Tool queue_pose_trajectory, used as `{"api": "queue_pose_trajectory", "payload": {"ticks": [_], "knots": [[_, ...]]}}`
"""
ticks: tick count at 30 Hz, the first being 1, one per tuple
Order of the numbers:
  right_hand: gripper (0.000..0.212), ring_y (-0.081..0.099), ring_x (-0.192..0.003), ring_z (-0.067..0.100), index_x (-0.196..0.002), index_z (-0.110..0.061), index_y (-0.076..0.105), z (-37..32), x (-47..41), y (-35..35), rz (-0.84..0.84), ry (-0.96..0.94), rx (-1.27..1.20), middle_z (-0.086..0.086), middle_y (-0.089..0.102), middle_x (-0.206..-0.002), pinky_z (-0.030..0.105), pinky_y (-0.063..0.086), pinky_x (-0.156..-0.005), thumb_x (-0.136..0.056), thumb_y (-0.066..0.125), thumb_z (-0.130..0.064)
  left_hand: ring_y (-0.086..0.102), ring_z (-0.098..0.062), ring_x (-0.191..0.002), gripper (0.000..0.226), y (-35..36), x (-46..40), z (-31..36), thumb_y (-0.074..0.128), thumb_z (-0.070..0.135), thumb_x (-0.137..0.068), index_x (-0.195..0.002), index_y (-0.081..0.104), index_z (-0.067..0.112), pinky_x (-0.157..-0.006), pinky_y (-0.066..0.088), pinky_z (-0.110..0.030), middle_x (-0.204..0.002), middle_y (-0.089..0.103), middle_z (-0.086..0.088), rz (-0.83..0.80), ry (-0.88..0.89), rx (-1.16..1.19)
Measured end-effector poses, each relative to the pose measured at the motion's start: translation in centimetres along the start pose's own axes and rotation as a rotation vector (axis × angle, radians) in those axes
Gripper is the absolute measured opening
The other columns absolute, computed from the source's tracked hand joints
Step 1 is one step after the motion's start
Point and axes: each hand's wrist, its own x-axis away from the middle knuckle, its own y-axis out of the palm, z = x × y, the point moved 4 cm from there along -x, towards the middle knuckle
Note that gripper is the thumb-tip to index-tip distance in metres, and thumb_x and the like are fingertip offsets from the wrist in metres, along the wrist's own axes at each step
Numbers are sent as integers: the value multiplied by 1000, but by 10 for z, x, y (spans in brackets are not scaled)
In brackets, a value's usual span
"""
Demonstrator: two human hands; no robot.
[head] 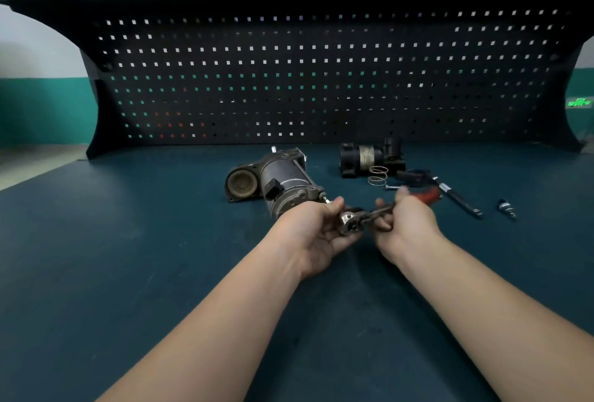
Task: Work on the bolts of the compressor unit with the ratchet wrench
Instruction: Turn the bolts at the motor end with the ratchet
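Head view: ratchet wrench [369, 213] held in both hands, off bench. Left hand [316, 231] pinches socket head; right hand [406, 220] grips red handle. Compressor unit [276, 181] at 11 o'clock from wrench. Seat socket squarely on bolt [325, 199] before swinging.

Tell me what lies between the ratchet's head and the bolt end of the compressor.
Nothing visible blocks it. The red-handled ratchet wrench, held by both the left hand and right hand, has its chrome head just right of the grey metal compressor unit; only the left fingertips sit between.
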Motion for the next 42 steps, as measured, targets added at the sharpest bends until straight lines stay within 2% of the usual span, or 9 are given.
{"api": "queue_pose_trajectory", "payload": {"ticks": [5, 10, 15, 22, 24, 32, 36, 39, 42], "knots": [[14, 58, -52, 2, -85, -25, 53, -37, 35, 30, -353, -796, 417, -10, 59, -58, 21, 45, -51, -95, 57, -34, 62, -22, -71, 14, -3, -2, 0, 62, 14, -89, -86, 60, 0, -56, 58, -29, -79, 64, -13, 18, 34, -67], [15, 61, -59, 5, -83, -30, 50, -32, 64, 35, -550, -1038, 529, -10, 58, -63, 20, 49, -57, -93, 61, -28, 61, -22, -70, 13, -4, -1, 1, 59, 10, -90, -84, 60, -1, -57, 57, -30, -80, 62, -13, 6, 35, -60], [15, 56, -50, 3, -84, -28, 48, -32, 45, 29, -341, -908, 507, -11, 58, -54, 21, 44, -50, -96, 53, -36, 60, -23, -70, 12, -3, 0, 0, 54, 6, -92, -82, 57, -1, -62, 56, -36, -77, 61, -14, 5, 24, -29], [22, 24, -18, 4, -83, -19, 46, -2, 2, -2, 30, 159, -13, 4, 53, -74, 9, 17, -29, -103, 42, -29, 62, -21, -73, 13, -2, -1, 1, 53, 9, -93, -85, 58, 0, -63, 57, -32, -78, 63, -13, 5, 6, -22], [22, 26, -20, 3, -84, -18, 47, -4, 3, 2, -25, 88, 32, 4, 53, -71, 11, 18, -28, -102, 46, -31, 62, -22, -73, 12, -4, -1, 1, 55, 9, -93, -84, 57, 0, -59, 57, -31, -77, 64, -13, 19, 6, -35], [13, 51, -37, 5, -83, -26, 56, -41, 53, 33, -543, -848, 548, 4, 65, -63, 18, 39, -38, -92, 63, -32, 60, -24, -74, 14, -4, 1, -1, 61, 11, -89, -89, 60, -3, -54, 59, -31, -80, 63, -16, 31, 27, -56], [14, 58, -51, 4, -83, -30, 49, -38, 64, 35, -535, -1077, 744, -6, 64, -64, 19, 45, -51, -93, 58, -36, 60, -25, -76, 10, -3, 2, 0, 54, 7, -93, -89, 57, -2, -65, 54, -35, -85, 61, -16, 14, 21, -40], [17, 55, -48, 2, -83, -29, 45, -34, 50, 30, -345, -1005, 684, -9, 61, -56, 16, 42, -51, -97, 50, -37, 60, -26, -71, 13, -2, 1, -1, 51, 5, -94, -84, 56, -1, -66, 52, -37, -74, 63, -15, 13, 17, -21], [22, 45, -30, 2, -84, -24, 46, -32, 17, 16, -114, -570, 543, -3, 60, -58, 17, 34, -35, -100, 43, -38, 61, -25, -72, 13, -2, 1, -2, 51, 6, -94, -84, 56, 0, -63, 52, -36, -74, 64, -15, 6, 5, -4]]}}
